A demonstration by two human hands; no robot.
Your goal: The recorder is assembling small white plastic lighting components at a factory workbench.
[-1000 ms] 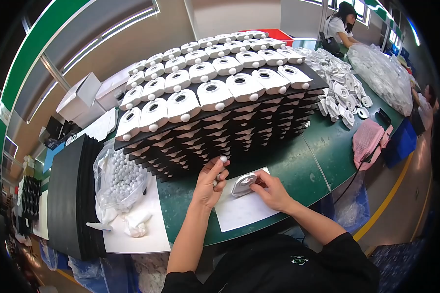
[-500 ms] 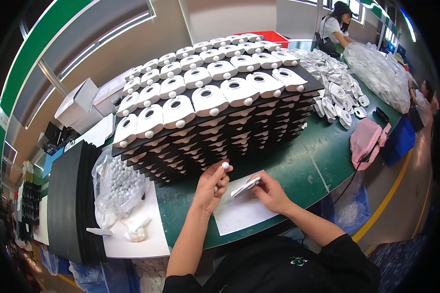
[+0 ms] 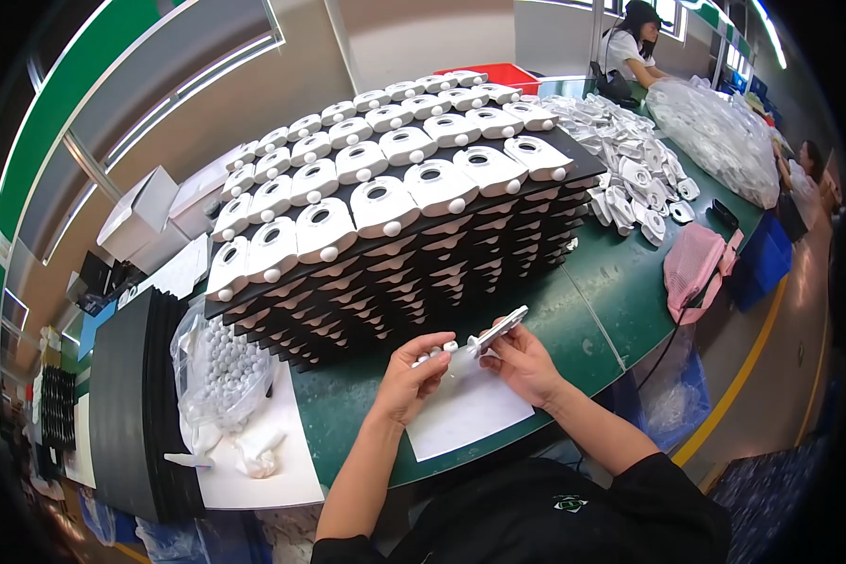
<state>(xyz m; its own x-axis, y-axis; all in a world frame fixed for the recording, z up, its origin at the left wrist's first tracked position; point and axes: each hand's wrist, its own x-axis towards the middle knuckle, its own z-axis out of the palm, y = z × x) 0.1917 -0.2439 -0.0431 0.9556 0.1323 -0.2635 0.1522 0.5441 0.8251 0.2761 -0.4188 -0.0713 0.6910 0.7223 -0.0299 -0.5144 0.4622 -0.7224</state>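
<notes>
My left hand (image 3: 414, 381) pinches a small white ball (image 3: 450, 346) at its fingertips, and more white balls show between its curled fingers. Close by on the right, my right hand (image 3: 524, 368) is closed on a flat white plastic part (image 3: 500, 328), held tilted with one end toward the ball. Whether ball and part touch is hard to tell. Both hands are above a white paper sheet (image 3: 465, 414). Beyond them rises a stack of black trays (image 3: 414, 282); its top tray bears rows of white plastic housings (image 3: 383, 207) with round holes and a ball at the front end.
At left lie a clear bag of white balls (image 3: 226, 362) and upright black boards (image 3: 127, 404). Loose white parts (image 3: 644, 174) are heaped at right, near a pink bag (image 3: 696, 268) and a large plastic bag (image 3: 714, 136). A co-worker (image 3: 634, 47) sits at the far right.
My right hand has lifted and tilted the white part up off the sheet. My left hand has turned its ball toward that part, and the two hands are closer together.
</notes>
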